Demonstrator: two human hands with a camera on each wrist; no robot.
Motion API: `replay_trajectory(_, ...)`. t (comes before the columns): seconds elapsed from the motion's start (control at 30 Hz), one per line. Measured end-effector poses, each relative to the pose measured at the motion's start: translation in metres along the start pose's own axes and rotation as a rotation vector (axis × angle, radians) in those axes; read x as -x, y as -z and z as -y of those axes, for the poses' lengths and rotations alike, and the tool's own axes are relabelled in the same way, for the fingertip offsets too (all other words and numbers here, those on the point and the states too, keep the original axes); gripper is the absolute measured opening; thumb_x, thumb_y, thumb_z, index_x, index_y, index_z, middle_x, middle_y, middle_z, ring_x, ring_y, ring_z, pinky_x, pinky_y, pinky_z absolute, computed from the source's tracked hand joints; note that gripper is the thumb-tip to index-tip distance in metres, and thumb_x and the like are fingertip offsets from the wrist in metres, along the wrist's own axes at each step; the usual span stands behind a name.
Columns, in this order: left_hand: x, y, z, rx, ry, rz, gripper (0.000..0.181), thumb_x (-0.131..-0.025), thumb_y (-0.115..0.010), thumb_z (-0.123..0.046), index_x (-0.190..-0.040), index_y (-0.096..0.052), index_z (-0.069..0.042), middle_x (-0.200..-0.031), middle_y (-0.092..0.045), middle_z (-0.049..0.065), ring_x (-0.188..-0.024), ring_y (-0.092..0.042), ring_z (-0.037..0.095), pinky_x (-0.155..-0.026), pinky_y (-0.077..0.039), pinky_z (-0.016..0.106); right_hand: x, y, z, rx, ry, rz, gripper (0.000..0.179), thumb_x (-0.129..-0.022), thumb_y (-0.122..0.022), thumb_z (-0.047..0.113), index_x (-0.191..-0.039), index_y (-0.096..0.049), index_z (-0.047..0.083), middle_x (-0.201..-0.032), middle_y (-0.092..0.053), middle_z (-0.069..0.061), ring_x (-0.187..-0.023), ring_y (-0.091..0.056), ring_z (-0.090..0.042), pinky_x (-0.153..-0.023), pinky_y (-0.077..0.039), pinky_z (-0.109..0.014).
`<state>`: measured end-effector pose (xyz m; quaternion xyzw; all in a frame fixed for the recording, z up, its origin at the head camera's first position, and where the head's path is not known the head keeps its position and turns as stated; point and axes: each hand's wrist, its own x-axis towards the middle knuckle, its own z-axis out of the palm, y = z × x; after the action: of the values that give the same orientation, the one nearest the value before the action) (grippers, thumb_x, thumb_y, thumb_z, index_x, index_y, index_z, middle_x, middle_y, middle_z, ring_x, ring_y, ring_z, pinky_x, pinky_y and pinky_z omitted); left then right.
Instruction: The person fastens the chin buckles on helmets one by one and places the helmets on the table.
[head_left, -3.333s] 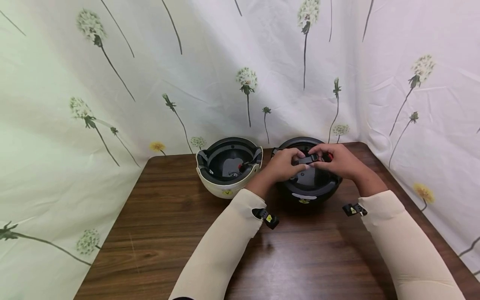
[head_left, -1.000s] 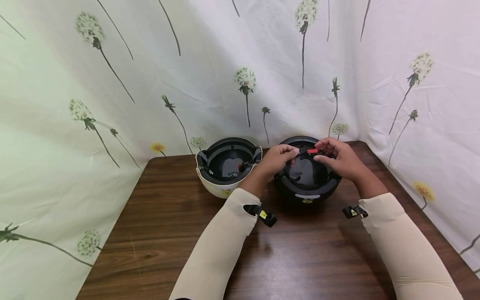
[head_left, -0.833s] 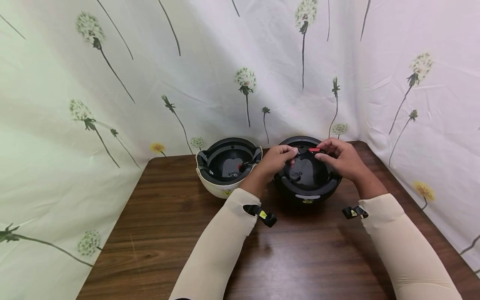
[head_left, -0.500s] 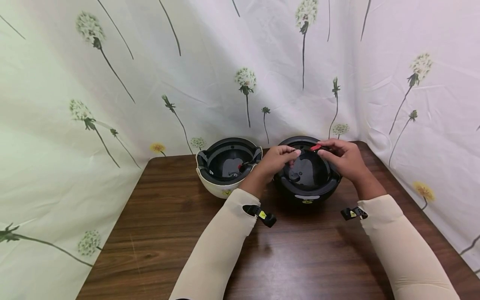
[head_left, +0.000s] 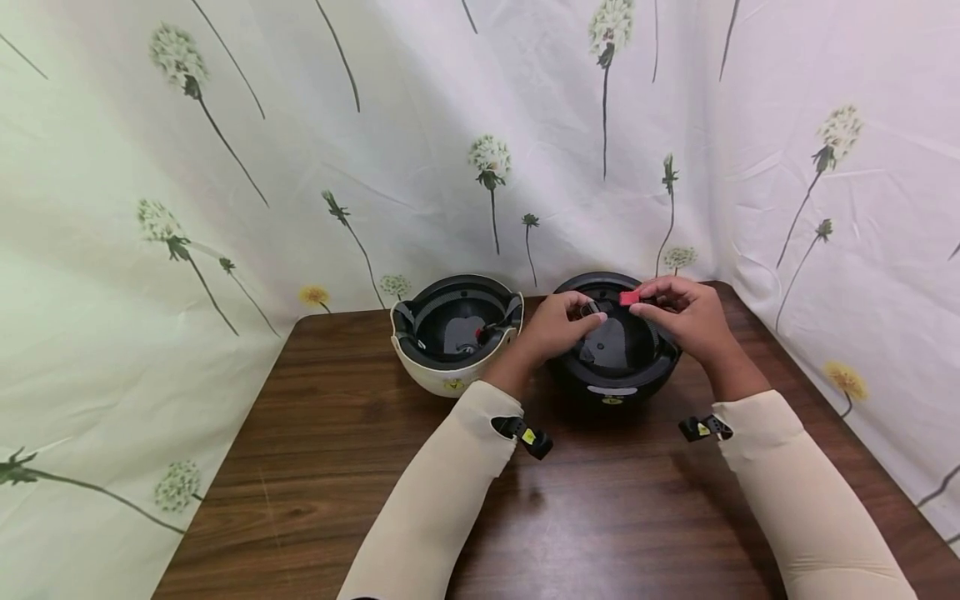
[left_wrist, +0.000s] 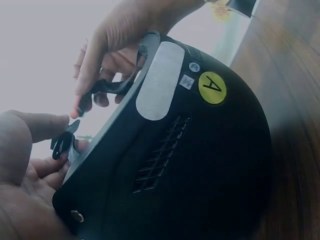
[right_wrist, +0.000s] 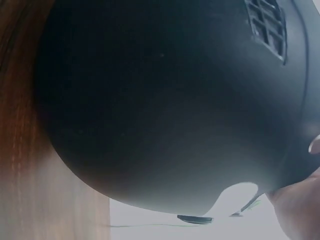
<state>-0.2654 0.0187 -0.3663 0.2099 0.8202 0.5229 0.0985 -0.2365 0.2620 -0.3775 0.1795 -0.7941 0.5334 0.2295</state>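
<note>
A black helmet (head_left: 641, 383) lies upside down on the table, its hollow facing up. Above its opening, my left hand (head_left: 557, 325) pinches a black buckle end (head_left: 591, 309) on its chin strap between thumb and fingers. My right hand (head_left: 686, 315) pinches the red buckle piece (head_left: 629, 297) of the other strap side. A small gap separates the two buckle ends. In the left wrist view, the black buckle (left_wrist: 64, 142) sits at the left fingertips, and the dark strap (left_wrist: 112, 86) runs from the other hand to the helmet's rim. The right wrist view mostly shows the black shell (right_wrist: 165, 100).
A white helmet (head_left: 427, 375), also upside down, stands just left of the black one, close to my left forearm. Both are near the back edge of the brown wooden table (head_left: 337, 467). A flower-printed white cloth (head_left: 420, 183) hangs behind and at the sides.
At first both hands were together at the buckle; then they parted, with the red piece showing. Lately the left hand has tilted its black buckle into view, and the red piece has turned slightly.
</note>
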Motion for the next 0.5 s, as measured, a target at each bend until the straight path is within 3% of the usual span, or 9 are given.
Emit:
replay_trajectory(0.2,0.0016,-0.0026,-0.0017,-0.038,-0.016,0.005,0.026,-0.107,-0.072,-0.030,-0.121,-0.072,-0.007,-0.086,-0.071,0.005,-0.080,-0.063,0.014,-0.074,-0.049,0.023,-0.0008,-0.0023,0.0013,0.120,0.002,0.016,0.008,-0.093,-0.086,0.003,-0.099,-0.082,0.000,-0.100,-0.076,0.012,-0.086,-0.068,0.007,-0.075,-0.053,-0.009)
replay_trajectory(0.4,0.0028,-0.0032,-0.0022,-0.035,-0.025,0.007,0.025,-0.107,-0.072,-0.029,-0.119,-0.072,-0.007,-0.085,-0.071,0.004,-0.079,-0.063,0.013,-0.073,-0.048,0.022,-0.0022,-0.0011,0.0025,0.073,-0.050,0.026,0.013,-0.091,-0.087,0.000,-0.102,-0.082,-0.004,-0.102,-0.076,0.016,-0.086,-0.069,0.006,-0.074,-0.054,-0.009)
replay_trajectory(0.5,0.0030,-0.0030,-0.0025,-0.027,-0.023,0.008,0.025,-0.107,-0.072,-0.028,-0.119,-0.072,-0.006,-0.085,-0.070,0.004,-0.079,-0.063,0.013,-0.073,-0.048,0.022,-0.0031,-0.0008,0.0029,0.077,-0.064,0.026,0.019,-0.087,-0.091,0.000,-0.103,-0.083,-0.005,-0.106,-0.079,0.007,-0.091,-0.068,0.008,-0.079,-0.054,-0.007)
